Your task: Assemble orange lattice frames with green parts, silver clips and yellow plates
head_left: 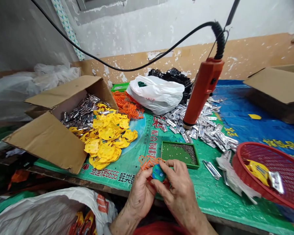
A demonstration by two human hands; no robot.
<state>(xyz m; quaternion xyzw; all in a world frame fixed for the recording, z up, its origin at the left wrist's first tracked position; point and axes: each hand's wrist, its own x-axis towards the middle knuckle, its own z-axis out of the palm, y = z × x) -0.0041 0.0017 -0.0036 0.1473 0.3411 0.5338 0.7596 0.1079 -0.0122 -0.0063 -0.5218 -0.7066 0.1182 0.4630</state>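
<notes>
My left hand (142, 192) and my right hand (180, 186) meet near the table's front edge, both closed. Between their fingertips is a small round blue-green plastic piece (158, 172). Against the left fingers lies an orange plastic lattice (147, 162), partly covered by the hands; whether it is joined to the round piece I cannot tell. Just beyond the hands sits a green mesh tray (164, 156) with many tiny dark metal bits (188, 153) heaped at its right. An orange electric screwdriver (203, 88) hangs tip down above the table, to the right.
Yellow plastic parts (106, 140) spill from a cardboard box (56, 140) at left. Orange lattices (127, 104), a white plastic bag (156, 93) and silvery metal pieces (203, 127) lie behind. A red basket (287, 176) stands right. A white sack (46, 212) is below left.
</notes>
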